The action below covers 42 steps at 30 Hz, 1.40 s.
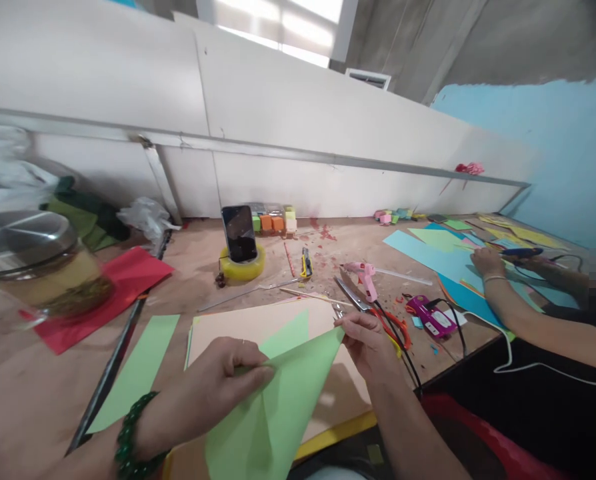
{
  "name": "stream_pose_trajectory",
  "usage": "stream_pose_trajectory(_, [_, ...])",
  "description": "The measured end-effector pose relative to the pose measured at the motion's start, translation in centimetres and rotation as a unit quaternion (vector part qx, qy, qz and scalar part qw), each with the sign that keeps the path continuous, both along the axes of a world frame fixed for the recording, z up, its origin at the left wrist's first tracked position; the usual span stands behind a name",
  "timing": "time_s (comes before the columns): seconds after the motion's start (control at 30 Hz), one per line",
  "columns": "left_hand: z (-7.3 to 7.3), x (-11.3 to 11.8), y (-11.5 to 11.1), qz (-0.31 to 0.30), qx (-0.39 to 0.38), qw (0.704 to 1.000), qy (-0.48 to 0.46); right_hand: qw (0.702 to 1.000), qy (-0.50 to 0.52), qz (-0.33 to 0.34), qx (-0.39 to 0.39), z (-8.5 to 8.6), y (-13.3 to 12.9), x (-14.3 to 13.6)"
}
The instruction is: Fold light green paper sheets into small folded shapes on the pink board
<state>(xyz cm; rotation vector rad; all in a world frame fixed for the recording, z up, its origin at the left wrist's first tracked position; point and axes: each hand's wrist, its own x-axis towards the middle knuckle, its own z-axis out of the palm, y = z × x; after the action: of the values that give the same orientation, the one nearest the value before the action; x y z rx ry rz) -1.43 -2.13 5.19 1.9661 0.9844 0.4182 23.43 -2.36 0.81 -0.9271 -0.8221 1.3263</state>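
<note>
Both hands are on the green sheet point(291, 400), and it lies right between them, lifted over the peach paper point(238, 323). The right hand point(371, 343) has the narrow tip, thumb and fingers pinching it tight; the left hand point(223, 373) pinches the upper edge between thumb and forefinger, partway down from that tip. So neither hand is nearer: both touch. The long axis slants from the right fingertips down and leftward, widening toward the person's body, one layer lapping another, though how far the fold goes is hard to tell. And over to the far left, the jar point(63, 287), steel lid point(23, 240) on, stands upright on red paper point(143, 270), with pale liquid inside and dark leaves settled at the bottom.
</note>
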Motion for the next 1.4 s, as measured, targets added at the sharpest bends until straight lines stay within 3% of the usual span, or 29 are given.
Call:
stream_pose_trajectory(0.13, [-0.3, -0.2, 0.6, -0.017, -0.113, 0.993, -0.032, 0.997, 0.055, -0.048, -0.009, -0.6, 1.0, 0.7])
stream_pose_trajectory(0.2, [-0.6, -0.3, 0.9, -0.008, -0.124, 0.991, -0.052, 0.993, 0.077, -0.092, 0.001, -0.4, 1.4, 0.8])
stream_pose_trajectory(0.27, [-1.0, -0.2, 1.0, 0.013, -0.123, 0.989, -0.074, 0.994, 0.077, -0.084, -0.004, -0.1, 1.3, 0.3])
stream_pose_trajectory(0.37, [-1.4, 0.2, 1.1, 0.058, -0.141, 0.983, -0.098, 0.999, 0.018, 0.034, -0.028, -0.3, 0.4, -1.7])
stream_pose_trajectory(0.47, [-1.4, 0.5, 0.9, 0.095, -0.156, 0.978, -0.102, 0.98, -0.063, 0.186, -0.013, -1.1, -0.6, -3.7])
stream_pose_trajectory(0.53, [-1.2, 0.5, 0.8, 0.11, -0.142, 0.978, -0.104, 0.971, -0.091, 0.22, -0.012, -1.5, -0.9, -4.3])
stream_pose_trajectory(0.77, [-0.7, 0.3, 0.5, 0.116, -0.085, 0.983, -0.116, 0.985, -0.115, 0.127, -0.023, -1.6, -0.7, -3.8])
stream_pose_trajectory(0.97, [-0.4, 0.3, 0.4, 0.115, -0.083, 0.984, -0.111, 0.989, -0.136, 0.046, -0.022, -2.2, -0.5, -3.7])
stream_pose_trajectory(1.17, [-0.6, -0.1, 0.7, 0.149, -0.094, 0.975, -0.136, 0.968, -0.17, 0.183, -0.025, -1.8, -1.4, -4.0])
stream_pose_trajectory(1.3, [-0.6, -0.3, 0.9, 0.15, -0.089, 0.975, -0.135, 0.963, -0.222, 0.152, -0.011, -1.8, -1.9, -3.8])
stream_pose_trajectory(1.4, [-0.5, -0.6, 1.0, 0.17, -0.154, 0.961, -0.154, 0.958, -0.242, 0.155, -0.01, -1.9, -2.0, -3.6])
